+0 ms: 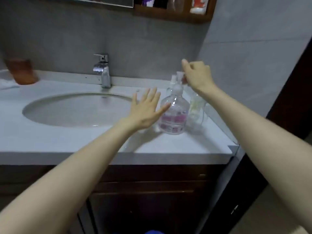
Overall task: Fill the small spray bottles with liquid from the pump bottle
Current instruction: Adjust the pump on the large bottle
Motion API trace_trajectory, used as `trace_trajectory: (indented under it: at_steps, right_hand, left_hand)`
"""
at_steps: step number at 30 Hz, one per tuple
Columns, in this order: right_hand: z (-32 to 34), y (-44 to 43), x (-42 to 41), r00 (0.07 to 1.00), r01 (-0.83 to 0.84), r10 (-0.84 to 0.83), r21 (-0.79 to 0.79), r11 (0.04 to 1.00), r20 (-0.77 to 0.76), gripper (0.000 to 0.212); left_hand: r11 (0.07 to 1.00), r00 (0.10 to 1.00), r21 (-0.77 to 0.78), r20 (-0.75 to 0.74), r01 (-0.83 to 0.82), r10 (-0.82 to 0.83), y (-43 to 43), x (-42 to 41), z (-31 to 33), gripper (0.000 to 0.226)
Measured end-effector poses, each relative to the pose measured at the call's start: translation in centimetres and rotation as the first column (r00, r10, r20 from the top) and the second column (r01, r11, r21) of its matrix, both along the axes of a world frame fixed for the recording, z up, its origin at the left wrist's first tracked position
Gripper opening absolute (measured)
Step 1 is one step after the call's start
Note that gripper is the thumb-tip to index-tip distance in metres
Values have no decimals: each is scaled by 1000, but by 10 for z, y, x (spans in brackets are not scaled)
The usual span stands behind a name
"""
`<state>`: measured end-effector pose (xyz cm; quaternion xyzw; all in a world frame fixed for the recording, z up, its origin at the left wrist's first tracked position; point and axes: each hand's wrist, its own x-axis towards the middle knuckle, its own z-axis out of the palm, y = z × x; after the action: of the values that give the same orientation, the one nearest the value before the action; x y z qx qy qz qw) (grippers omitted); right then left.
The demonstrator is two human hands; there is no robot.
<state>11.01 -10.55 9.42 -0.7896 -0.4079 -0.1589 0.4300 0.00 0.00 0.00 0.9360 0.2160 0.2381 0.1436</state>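
**Both hands at the bottles near the table's right edge**

The pump bottle [174, 115] stands upright on the white table [67, 141], to the right of the sink [50, 121] and not far from the table's right edge. It is clear plastic with a pink and white label and a clear pump head on top. Just beside it, on the side toward the right edge, stands a small spray bottle [196, 112], clear as well and hard to make out. More clear bottle tops show behind the pump head, toward the back edge, but they are blurred and cannot be counted.

The left hand [146, 108] is released, fingers straight and spread, palm down. It sits at the left side of the pump bottle with its thumb across the bottle's shoulder; whether it touches cannot be told.

The right hand [196, 73] is above the bottles with its fingers curled downward at a clear bottle top behind the pump head. The blur hides whether it actually grips that top.

A chrome tap [104, 73] rises at the back edge behind the sink. An orange-brown object [22, 71] sits at the back left. A wooden shelf [172, 14] hangs on the grey wall above.
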Motion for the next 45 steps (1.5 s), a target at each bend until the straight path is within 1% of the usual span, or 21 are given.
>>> trace_trajectory:
  at_steps: [1, 3, 4, 6, 7, 9, 12, 13, 15, 17, 21, 24, 27, 31, 36, 40, 43, 45]
  right_hand:
    - [-5, -5, -2, 998, -44, 44, 4, 999, -42, 51]
    - [-8, -10, -1, 997, -75, 73, -39, 996, -37, 50]
    - [-7, -13, -3, 996, -87, 86, -108, 990, -13, 49]
    - [5, -17, -4, 991, -111, 125, -252, 961, 38, 42]
    - [11, -18, -4, 989, -121, 140, -309, 943, 38, 39]
    - [18, -17, -3, 986, -147, 167, -379, 914, 22, 37]
    - [18, -10, 0, 984, -139, 174, -436, 889, 41, 40]
    - [17, -8, 2, 984, -123, 166, -450, 884, 57, 41]
    - [15, -8, 7, 986, -115, 157, -455, 883, 55, 44]
    - [16, -8, 11, 985, -159, 172, -438, 885, -11, 45]
    - [22, -9, 11, 979, -200, 193, -449, 871, -62, 36]
    - [28, -10, 12, 960, -279, 247, -458, 844, -129, 29]
    - [32, -11, 14, 936, -353, 295, -487, 799, -194, 29]
    - [35, -11, 13, 925, -379, 308, -506, 775, -222, 26]
    - [35, -11, 16, 910, -411, 323, -469, 781, -260, 26]
    - [31, -11, 14, 905, -423, 337, -447, 789, -260, 25]
    - [27, -6, 8, 918, -393, 329, -394, 831, -220, 30]
    - [19, 0, -2, 945, -324, 288, -356, 876, -152, 32]
  left_hand:
    - [996, 999, -66, 1, 52, -52, -10, -1, -2, 79]
    - [966, 982, -211, 146, 149, -120, -19, -1, -5, 84]
    - [942, 964, -281, 235, 186, -120, -23, 0, -4, 80]
    - [880, 941, -415, 325, 232, -94, -26, 3, 1, 70]
    - [856, 932, -454, 354, 247, -81, -24, 6, 5, 66]
    - [835, 914, -485, 403, 259, -50, -20, 11, 11, 58]
    - [788, 897, -535, 439, 304, -49, -23, 17, 16, 51]
    - [775, 891, -545, 451, 319, -49, -23, 19, 16, 50]
    - [762, 886, -550, 459, 341, -66, -24, 20, 18, 37]
    - [751, 884, -549, 456, 367, -99, -23, 21, 20, 25]
    - [718, 883, -569, 450, 401, -136, -24, 22, 25, 25]
    - [697, 882, -586, 448, 414, -147, -22, 24, 27, 24]
    - [683, 891, -599, 418, 418, -179, -16, 23, 28, 25]
    - [657, 892, -618, 397, 433, -214, -8, 24, 28, 26]
    - [642, 891, -626, 385, 442, -238, -4, 26, 32, 39]
    - [631, 893, -636, 364, 445, -262, -1, 21, 33, 36]
    - [635, 893, -633, 378, 443, -245, 3, 15, 35, 36]
    - [651, 899, -628, 372, 427, -232, 5, 11, 36, 32]
